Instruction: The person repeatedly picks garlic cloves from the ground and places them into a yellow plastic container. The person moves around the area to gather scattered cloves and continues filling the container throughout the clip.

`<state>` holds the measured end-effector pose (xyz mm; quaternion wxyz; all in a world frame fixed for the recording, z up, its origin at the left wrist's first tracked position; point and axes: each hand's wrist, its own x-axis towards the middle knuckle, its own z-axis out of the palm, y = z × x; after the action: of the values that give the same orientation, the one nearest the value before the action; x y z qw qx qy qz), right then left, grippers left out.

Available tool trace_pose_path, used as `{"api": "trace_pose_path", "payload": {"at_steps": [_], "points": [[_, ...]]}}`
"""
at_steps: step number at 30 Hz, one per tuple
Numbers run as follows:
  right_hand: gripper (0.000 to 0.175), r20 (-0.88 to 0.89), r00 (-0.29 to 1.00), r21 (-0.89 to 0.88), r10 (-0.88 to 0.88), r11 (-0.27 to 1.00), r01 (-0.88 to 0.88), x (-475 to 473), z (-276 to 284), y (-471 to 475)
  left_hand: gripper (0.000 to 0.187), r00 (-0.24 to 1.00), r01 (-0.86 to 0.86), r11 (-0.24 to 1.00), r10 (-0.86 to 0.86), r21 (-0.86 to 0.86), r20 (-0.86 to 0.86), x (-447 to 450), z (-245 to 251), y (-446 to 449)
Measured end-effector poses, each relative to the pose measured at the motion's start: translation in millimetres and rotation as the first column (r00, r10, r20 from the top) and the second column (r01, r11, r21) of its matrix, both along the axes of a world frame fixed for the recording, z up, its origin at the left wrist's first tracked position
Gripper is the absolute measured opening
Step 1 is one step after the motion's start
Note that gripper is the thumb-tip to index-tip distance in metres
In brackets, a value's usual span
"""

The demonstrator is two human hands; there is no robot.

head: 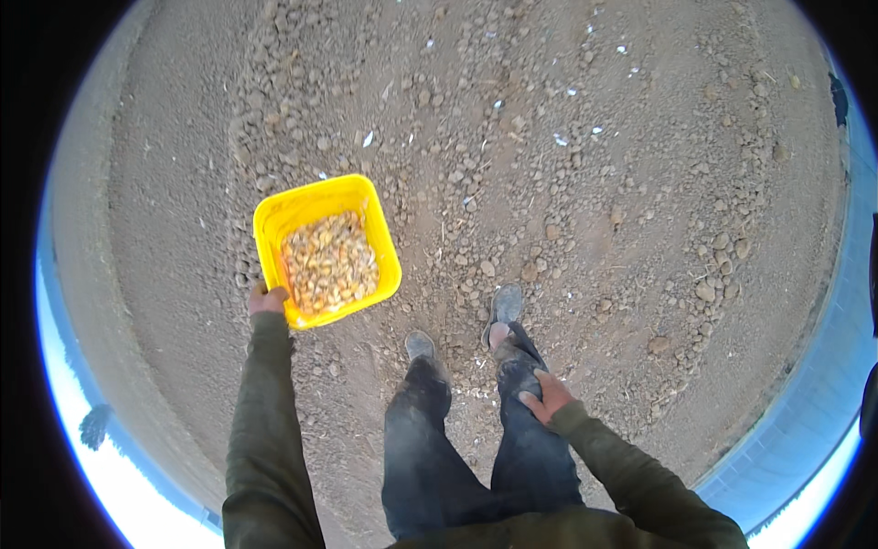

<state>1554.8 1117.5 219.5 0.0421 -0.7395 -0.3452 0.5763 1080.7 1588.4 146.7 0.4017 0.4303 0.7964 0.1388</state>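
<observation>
My left hand (pixel 268 300) grips the near left corner of a square yellow plastic bucket (pixel 384 237). Small tan and orange pieces (pixel 329 264), like bulbs or cloves, cover the bucket's floor. Most of the fingers on that hand are hidden by the rim. My right hand (pixel 549 398) rests against the knee of my dark trousers (pixel 531 449), thumb and fingers apart, with no object in it. Both shoes (pixel 507 304) stand on dry soil, to the right of the bucket.
Cloddy brown soil (pixel 480 226) spreads all around, with stones and lumps (pixel 713 274) thicker at the right. White flakes (pixel 561 140) lie scattered ahead. A long pale blue wall or sheet (pixel 799 384) borders the right side. A tree (pixel 95 426) shows far off at the left.
</observation>
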Motion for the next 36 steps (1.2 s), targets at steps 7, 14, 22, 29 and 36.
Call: {"api": "trace_pose_path", "payload": {"at_steps": [7, 14, 22, 29, 36], "points": [[0.072, 0.011, 0.997, -0.141, -0.072, 0.987, 0.072, 38, 43, 69, 0.044, 0.996, -0.05, 0.998, 0.047, -0.041, -0.079, 65, 124, 61], [0.058, 0.046, 0.997, -0.299, -0.066, 0.951, 0.076, 123, 50, 183, 0.047, 0.996, -0.002, 0.999, -0.002, -0.045, -0.085, 167, 64, 194], [0.046, 0.292, 0.896, -0.125, -0.335, 0.915, 0.383, 221, 43, 375, 0.054, 0.99, 0.135, 0.99, -0.134, 0.029, -0.051, 335, -48, 367], [0.043, 0.236, 0.936, 0.004, -0.26, 0.964, 0.267, 267, 23, 487, 0.062, 0.938, 0.282, 0.959, -0.271, 0.017, -0.217, 408, -99, 457], [0.029, 0.162, 0.986, 0.511, 0.035, 0.852, -0.114, 285, -99, 663, 0.06, 0.941, 0.286, 0.954, -0.261, 0.094, -0.217, 428, -158, 467]]}}
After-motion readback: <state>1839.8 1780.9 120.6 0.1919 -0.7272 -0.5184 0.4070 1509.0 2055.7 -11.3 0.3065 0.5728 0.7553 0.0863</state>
